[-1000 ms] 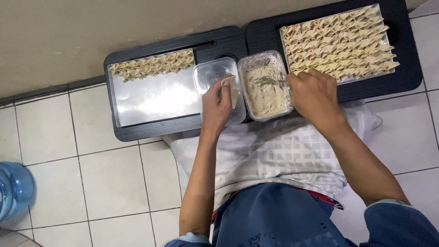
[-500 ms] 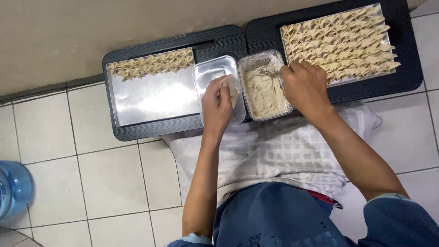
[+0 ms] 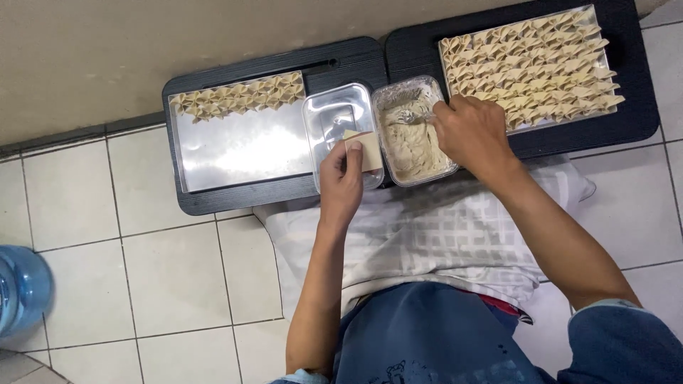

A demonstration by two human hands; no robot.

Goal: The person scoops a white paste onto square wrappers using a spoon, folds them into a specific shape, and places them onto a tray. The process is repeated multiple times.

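Note:
My left hand (image 3: 341,181) pinches a pale square dough wrapper (image 3: 368,148) over the near corner of a clear plastic box (image 3: 334,117). My right hand (image 3: 475,134) grips a metal fork (image 3: 411,115) whose tines rest in beige filling paste inside a second clear tub (image 3: 413,135). Both tubs stand between two metal trays. The left tray (image 3: 242,149) carries a single row of folded dumplings (image 3: 238,96) along its far edge. The right tray (image 3: 526,64) is packed with folded dumplings.
Both trays rest on low black stands (image 3: 341,57) against a beige wall. A white checked cloth (image 3: 427,227) covers my lap. A blue water jug (image 3: 21,288) stands on the tiled floor at the left.
My right hand slid left from the right tray and now holds the fork in the filling. My left hand has lifted a wrapper out over the clear box's near edge.

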